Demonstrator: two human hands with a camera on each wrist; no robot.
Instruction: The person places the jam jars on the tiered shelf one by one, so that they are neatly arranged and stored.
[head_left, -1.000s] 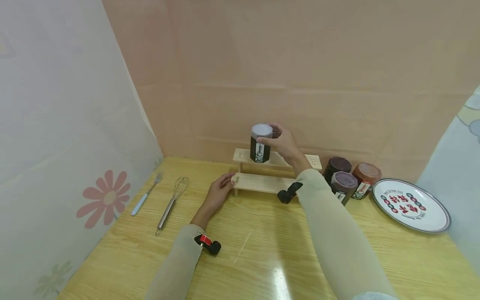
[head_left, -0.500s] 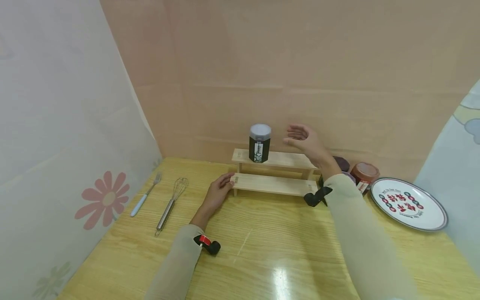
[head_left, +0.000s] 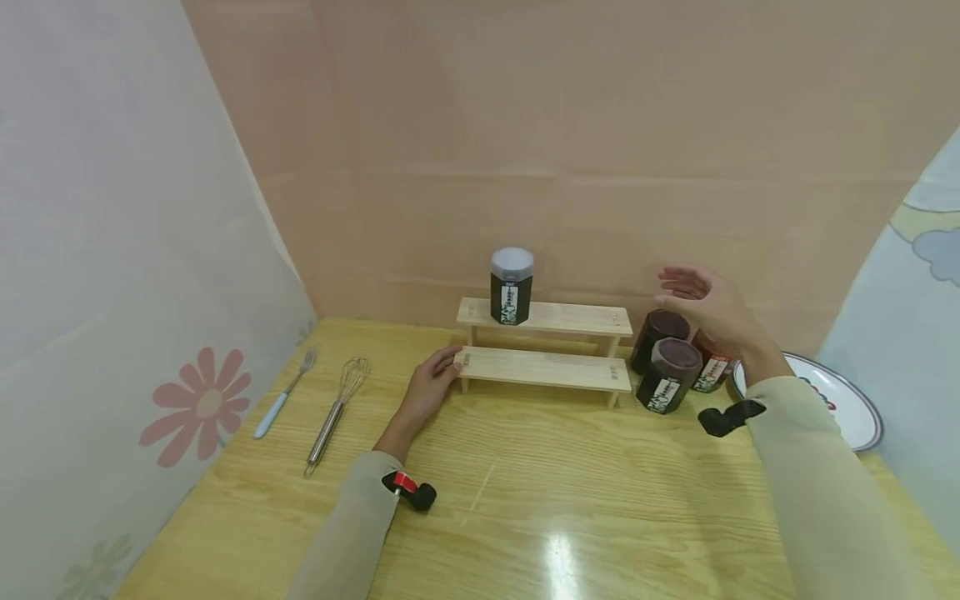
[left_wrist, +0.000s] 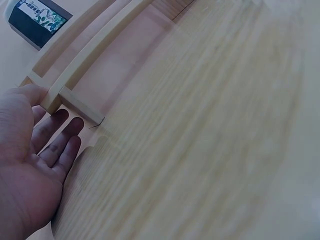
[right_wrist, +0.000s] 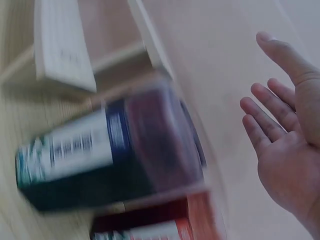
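Observation:
A two-tier wooden shelf (head_left: 543, 369) stands by the back wall. My left hand (head_left: 429, 385) holds the left end of its lower board; in the left wrist view the thumb lies against the board end, the other fingers bent beneath. On the upper board, toward the left, a dark jar with a whitish lid (head_left: 512, 287) stands upright. My right hand (head_left: 712, 310) hovers with nothing in it, fingers spread and slightly bent, over jars right of the shelf: two dark purple-lidded jars (head_left: 670, 377) and a red jar (head_left: 711, 373), partly hidden. The right wrist view shows a front dark jar (right_wrist: 82, 150), blurred.
A white plate (head_left: 862, 421) with a dark rim lies at the right, partly behind the right forearm. At the left lie a whisk (head_left: 330, 429) and a fork (head_left: 276, 408) with a light blue handle. Cloth (head_left: 450, 125) hangs behind the table.
My right hand has let go of the whitish-lidded jar on the upper board and moved right, above the other jars. My left hand has stayed at the shelf end.

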